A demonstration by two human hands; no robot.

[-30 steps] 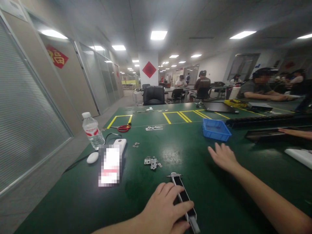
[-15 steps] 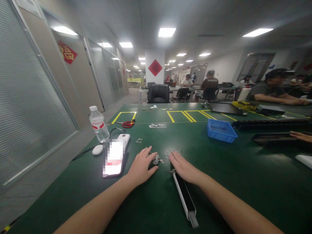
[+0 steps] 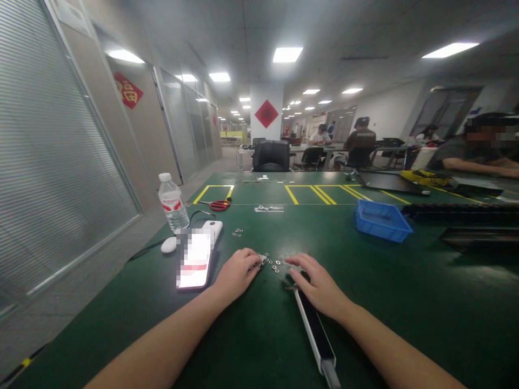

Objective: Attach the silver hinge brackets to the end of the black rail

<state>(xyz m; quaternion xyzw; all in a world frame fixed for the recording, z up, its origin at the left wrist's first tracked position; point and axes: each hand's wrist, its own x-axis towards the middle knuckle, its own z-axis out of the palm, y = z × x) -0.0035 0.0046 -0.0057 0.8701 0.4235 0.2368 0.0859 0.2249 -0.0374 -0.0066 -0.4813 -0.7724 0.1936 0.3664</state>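
My left hand (image 3: 238, 274) is closed, its fingertips pinching a small silvery metal part (image 3: 263, 260) low over the green table. Small metal rings like washers (image 3: 276, 267) lie scattered just right of those fingertips. My right hand (image 3: 314, 278) is open, thumb and fingers apart, and hovers by the far end of a long narrow bar with white sides and a black top (image 3: 314, 329). A grey tab sticks out of the bar's near end. Part of the bar's far end is hidden by my right hand.
Left of my hands lie a lit phone (image 3: 197, 262), a white mouse-like object (image 3: 168, 245) and a water bottle (image 3: 173, 204). Red-handled scissors (image 3: 219, 205) and more small rings (image 3: 237, 232) lie beyond. A blue bin (image 3: 383, 221) stands right, near long black parts (image 3: 478, 240).
My left fingers have closed onto the small metal part, exposing more of the rings. My right hand's thumb and fingers have spread. The co-worker's hand at the right edge has left view.
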